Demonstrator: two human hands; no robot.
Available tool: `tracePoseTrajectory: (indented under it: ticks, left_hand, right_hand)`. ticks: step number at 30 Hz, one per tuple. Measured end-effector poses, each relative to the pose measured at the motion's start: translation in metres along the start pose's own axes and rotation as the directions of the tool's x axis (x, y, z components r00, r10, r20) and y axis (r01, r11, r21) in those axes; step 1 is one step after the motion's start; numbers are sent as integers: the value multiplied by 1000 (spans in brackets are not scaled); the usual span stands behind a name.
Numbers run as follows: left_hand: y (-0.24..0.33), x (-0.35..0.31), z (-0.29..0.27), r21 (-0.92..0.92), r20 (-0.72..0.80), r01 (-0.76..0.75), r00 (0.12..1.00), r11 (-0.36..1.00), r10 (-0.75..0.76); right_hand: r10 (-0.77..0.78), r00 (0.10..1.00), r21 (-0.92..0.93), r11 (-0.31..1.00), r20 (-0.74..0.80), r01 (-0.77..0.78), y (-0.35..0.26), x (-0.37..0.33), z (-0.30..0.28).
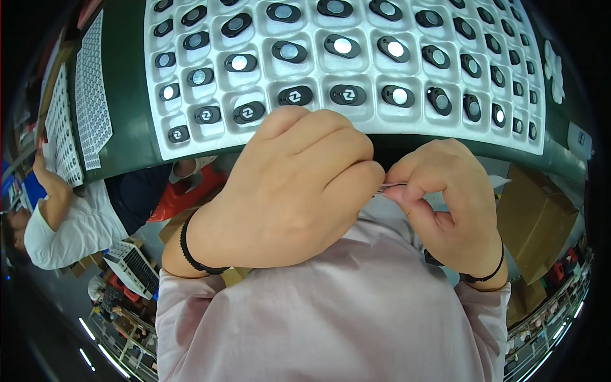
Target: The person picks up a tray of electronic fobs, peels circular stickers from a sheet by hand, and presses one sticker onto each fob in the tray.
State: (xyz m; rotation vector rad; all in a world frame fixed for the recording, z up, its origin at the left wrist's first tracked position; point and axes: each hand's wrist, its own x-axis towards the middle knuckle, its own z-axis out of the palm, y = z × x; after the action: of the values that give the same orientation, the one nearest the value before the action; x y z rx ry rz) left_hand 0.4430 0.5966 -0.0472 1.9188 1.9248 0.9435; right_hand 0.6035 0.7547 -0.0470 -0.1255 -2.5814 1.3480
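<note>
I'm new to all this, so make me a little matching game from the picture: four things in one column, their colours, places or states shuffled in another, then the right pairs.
Things
1. Right hand
2. Tray
3. Table
4. Shirt

Descriptions
A. dark green, showing on the left beyond the tray's edge
B. pale pink, at the bottom middle of the picture
C. pinching a thin item
D. silvery white, with black pieces in its pockets

Right pairs: 1-C, 2-D, 3-A, 4-B
</note>
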Motion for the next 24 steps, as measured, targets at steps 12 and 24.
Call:
tracePoseTrajectory:
  ticks: [12,24]
  left_hand:
    - [3,6,6,-510,165,103,986,854,-20]
    - [13,6,11,-469,217,264,960,843,-179]
  right_hand:
    - [-122,992,124,985,41,116,11,-14,-13]
    - [-140,986,36,989,-89,144,10,-23,-2]
